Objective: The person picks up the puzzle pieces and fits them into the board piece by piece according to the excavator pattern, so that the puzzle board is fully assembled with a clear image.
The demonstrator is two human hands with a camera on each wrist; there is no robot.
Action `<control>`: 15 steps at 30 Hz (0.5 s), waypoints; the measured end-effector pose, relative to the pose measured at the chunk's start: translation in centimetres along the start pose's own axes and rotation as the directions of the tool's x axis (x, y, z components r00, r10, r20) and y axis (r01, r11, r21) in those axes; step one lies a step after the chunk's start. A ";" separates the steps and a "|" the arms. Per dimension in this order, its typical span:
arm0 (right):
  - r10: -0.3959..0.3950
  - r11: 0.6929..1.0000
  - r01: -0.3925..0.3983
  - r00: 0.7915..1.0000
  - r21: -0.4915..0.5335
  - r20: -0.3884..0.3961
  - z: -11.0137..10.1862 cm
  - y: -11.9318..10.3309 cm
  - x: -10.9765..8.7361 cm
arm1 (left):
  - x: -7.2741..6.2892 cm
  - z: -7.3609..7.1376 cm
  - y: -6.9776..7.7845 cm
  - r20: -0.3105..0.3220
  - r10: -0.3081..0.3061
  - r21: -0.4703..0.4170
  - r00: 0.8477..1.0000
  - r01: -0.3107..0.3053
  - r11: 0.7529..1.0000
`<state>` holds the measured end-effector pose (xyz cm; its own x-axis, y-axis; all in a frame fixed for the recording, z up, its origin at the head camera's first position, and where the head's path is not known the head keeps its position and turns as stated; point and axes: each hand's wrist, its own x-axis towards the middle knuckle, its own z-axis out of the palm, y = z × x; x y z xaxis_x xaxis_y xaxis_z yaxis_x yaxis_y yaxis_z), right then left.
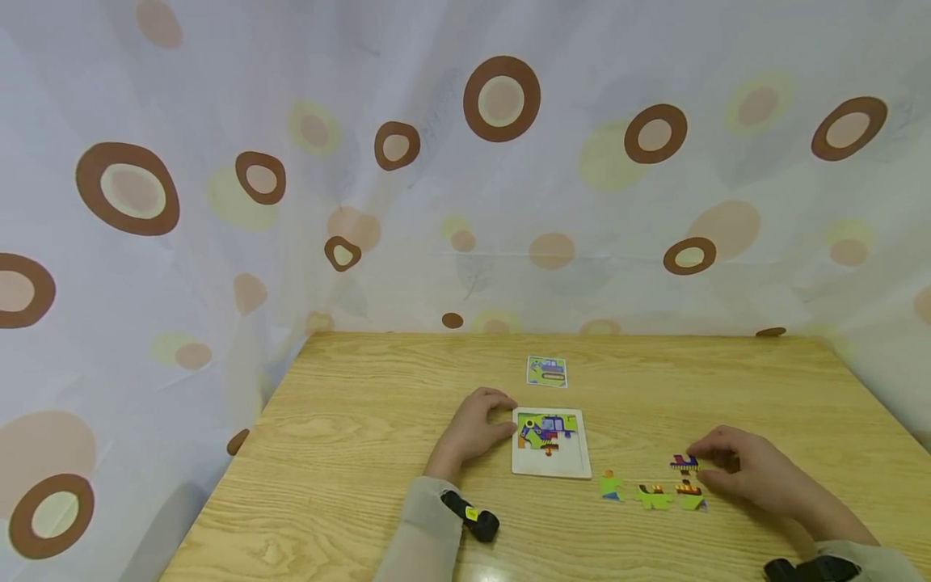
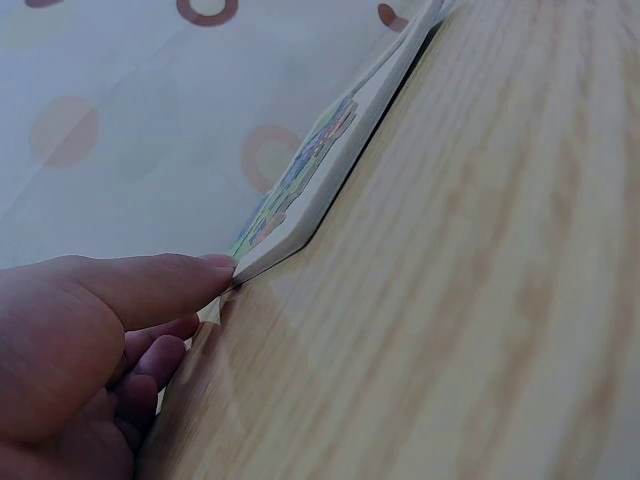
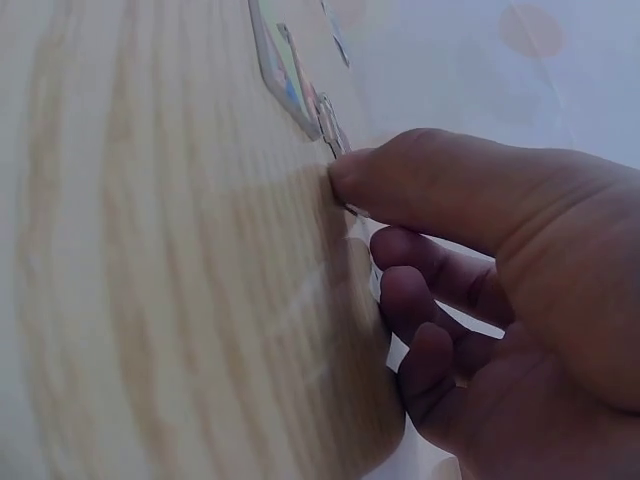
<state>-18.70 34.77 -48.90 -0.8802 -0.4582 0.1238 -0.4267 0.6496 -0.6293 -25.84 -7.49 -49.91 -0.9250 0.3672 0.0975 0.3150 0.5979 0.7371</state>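
A white-framed puzzle board (image 1: 550, 463) lies on the table, its upper part filled with pieces that show a digger in blue, green and red. At its left side, my left hand (image 1: 476, 424) holds the frame's edge with thumb and fingertips; in the left wrist view the thumb (image 2: 180, 285) meets the frame's corner. My right hand (image 1: 752, 469) pinches a purple and red puzzle piece (image 1: 682, 463) by its right end, low over the table. In the right wrist view the thumb hides most of that piece. Loose green puzzle pieces (image 1: 655, 498) lie just left of this hand.
A small picture card (image 1: 547, 372) of the same digger lies behind the board. Another loose green and blue piece (image 1: 610, 487) is near the board's lower right corner. The wooden table (image 1: 327, 436) ends at a white patterned curtain (image 1: 407, 283).
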 end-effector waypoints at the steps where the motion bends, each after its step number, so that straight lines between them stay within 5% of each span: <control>1: 0.008 1.000 -0.008 1.000 0.003 0.003 0.0 0.0 0.0 | 0.0 0.0 0.0 0.001 -0.002 -0.001 1.000 0.002 1.000; 11: 0.097 0.992 -0.100 0.995 0.083 0.035 -0.2 -1.1 0.6 | 0.0 0.0 0.0 0.001 -0.001 0.012 1.000 0.001 1.000; 15: 0.079 0.994 -0.080 0.997 0.071 0.014 0.0 -1.7 1.1 | 0.0 0.0 0.0 -0.001 0.006 0.016 1.000 -0.006 1.000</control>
<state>-18.89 33.15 -47.67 -0.9080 -0.4142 0.0626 -0.3393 0.6396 -0.6897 -25.86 -7.47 -49.93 -0.9235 0.3695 0.1028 0.3237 0.6073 0.7255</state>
